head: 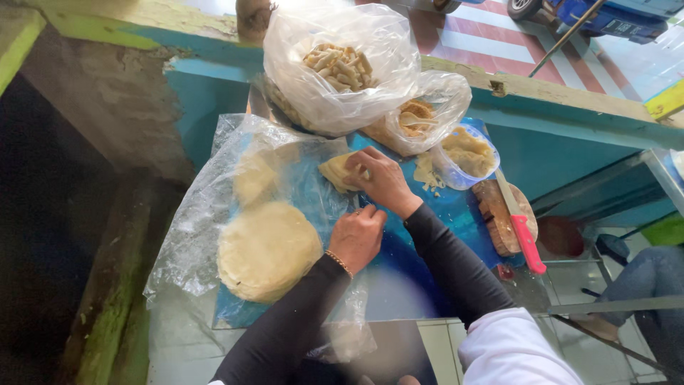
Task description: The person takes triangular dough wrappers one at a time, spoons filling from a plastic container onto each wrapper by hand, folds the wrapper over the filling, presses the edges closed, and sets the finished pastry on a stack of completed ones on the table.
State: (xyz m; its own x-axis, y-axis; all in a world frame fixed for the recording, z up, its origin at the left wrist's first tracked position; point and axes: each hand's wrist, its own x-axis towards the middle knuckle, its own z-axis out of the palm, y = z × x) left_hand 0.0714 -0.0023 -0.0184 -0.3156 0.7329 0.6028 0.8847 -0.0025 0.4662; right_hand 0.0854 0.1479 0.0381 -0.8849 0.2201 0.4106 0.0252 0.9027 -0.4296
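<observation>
Pale wrapper [340, 171] – right hand [385, 182] on top

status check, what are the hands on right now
Right hand pressing a folded wrapper on the blue board. Left hand closed beside it, nothing visible in its grip. Wrapper stack at left; knife at right, apart.

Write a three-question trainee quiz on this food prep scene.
1. True or false: the right hand presses a folded wrapper.
2. Which colour is the handle of the knife? A green, B pink, C black.
3. Fill in: the stack of round wrappers lies on a clear ____ sheet, beside the left hand.

Key: 1 true; 2 B; 3 plastic.
</observation>
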